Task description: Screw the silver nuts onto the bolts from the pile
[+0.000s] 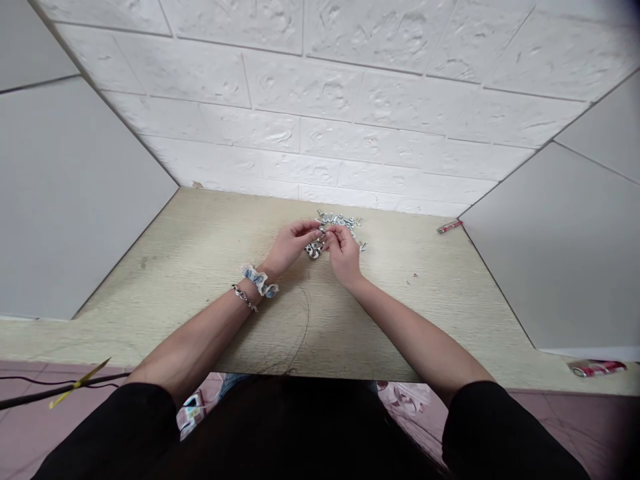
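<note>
The left hand and right hand pinch a small silvery metal part, which a slackened grip could drop among the loose silver-coloured metal screws on the pale bench.

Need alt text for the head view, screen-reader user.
A person's bare left hand and bare right hand nearly meet at the fingertips, amid scattered small silvery metal hardware on a pale wood-grained tabletop; anything pinched is too small to identify. Behind stands a white brick-patterned wall.
</note>
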Action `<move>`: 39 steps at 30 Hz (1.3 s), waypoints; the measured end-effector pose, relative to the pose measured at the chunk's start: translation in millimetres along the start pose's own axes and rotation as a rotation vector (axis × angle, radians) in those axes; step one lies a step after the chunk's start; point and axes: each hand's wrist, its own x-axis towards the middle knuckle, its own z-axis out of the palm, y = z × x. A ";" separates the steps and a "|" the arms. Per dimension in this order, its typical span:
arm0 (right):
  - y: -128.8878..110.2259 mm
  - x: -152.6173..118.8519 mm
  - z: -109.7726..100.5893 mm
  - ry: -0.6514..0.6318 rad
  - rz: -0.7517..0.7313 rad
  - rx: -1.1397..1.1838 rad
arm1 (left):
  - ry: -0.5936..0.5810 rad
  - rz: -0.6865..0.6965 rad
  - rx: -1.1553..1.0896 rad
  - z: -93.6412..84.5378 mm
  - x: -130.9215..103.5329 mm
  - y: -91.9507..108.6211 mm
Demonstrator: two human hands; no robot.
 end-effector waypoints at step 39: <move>1.1 -0.1 0.3 -0.007 0.005 0.024 | 0.067 -0.044 -0.089 -0.9 1.7 -3.4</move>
